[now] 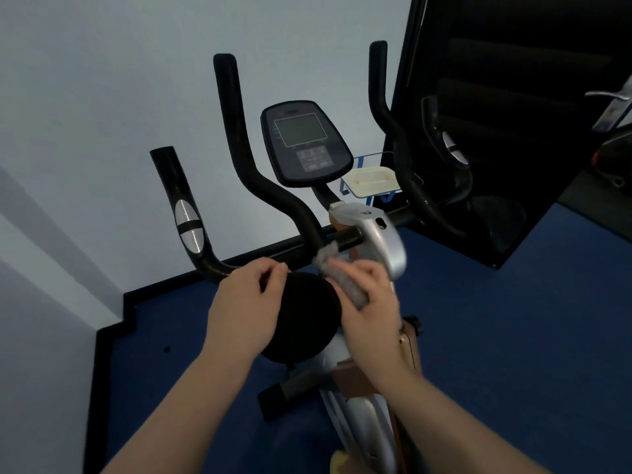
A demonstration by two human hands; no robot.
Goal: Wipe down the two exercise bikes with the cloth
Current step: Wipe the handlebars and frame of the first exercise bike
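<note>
1. The person is working on the near exercise bike (369,234), standing behind its handlebars (239,159), so by my reading the wiping step on this first machine is under way, somewhere around the middle of the bar and the silver stem cover (386,234).

2. The right hand (369,302) is gripping the grey cloth (328,258), with the fingers curling round a bunched roll of it (the hand is blurred, so the exact finger placement is hard to tell). The cloth is sticking out past the fingertips toward the horizontal bar, and its far end is lying at or against the bar just beside the stem cover.

3. The left hand (246,302) is hovering just beside the right one, above a round black part (301,316) of the bike. Its fingers are curling, thumb and forefinger close together; I cannot tell whether they are pinching a corner of the cloth or holding nothing.

4. The next move is probably calling for spreading the cloth flatter and drawing it along the bar and up the upright grips, then over the console (304,142), which looks untouched so far as I can judge.

5. A second bike (615,131) is showing only partly at the right edge, well apart, and is waiting its turn.
</note>
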